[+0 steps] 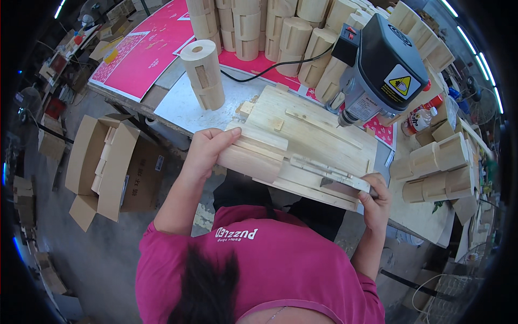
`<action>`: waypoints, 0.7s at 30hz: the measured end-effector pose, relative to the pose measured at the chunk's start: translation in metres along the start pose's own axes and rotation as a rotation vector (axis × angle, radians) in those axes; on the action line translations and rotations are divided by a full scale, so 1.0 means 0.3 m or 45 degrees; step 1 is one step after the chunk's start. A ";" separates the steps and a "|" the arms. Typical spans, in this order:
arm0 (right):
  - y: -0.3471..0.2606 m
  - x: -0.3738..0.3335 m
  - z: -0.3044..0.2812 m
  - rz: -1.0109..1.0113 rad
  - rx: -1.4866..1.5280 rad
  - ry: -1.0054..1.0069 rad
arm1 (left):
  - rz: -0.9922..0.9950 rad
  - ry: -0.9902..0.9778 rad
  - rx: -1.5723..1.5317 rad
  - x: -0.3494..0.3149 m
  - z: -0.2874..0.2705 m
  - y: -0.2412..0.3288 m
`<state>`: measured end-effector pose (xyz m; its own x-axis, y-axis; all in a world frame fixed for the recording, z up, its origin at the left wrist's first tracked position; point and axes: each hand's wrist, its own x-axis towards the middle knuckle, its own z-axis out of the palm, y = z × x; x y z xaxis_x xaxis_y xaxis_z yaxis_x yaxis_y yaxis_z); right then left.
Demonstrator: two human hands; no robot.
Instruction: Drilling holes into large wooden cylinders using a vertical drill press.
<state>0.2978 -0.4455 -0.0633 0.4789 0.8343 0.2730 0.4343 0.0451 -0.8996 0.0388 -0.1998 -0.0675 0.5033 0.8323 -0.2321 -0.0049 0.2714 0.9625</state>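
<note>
My left hand is closed round the left end of a pale wooden cylinder lying on its side, thumb on top. A lengthwise groove runs along its upper face. To the right, my right hand grips the end of a long, narrow, pale bar with a dull flat part along its lower side; its exact kind is unclear. The bar's far end is close to the cylinder's right end. Both are over the near side of a flat wooden board with thin strips on it.
A drill press stands over the board's far right, its bit pointing down. One stacked cylinder is upright at left; several more stacks stand behind. A cable crosses the table. An open carton sits at left.
</note>
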 end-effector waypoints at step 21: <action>0.063 -0.048 -0.036 0.062 0.132 0.072 | 0.052 -0.081 -0.011 0.055 0.131 -0.085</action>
<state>0.3072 -0.4626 -0.0807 0.5413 0.8045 0.2445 0.3298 0.0643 -0.9419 0.0812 -0.2119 -0.0903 0.5564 0.8106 -0.1827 -0.0338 0.2417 0.9698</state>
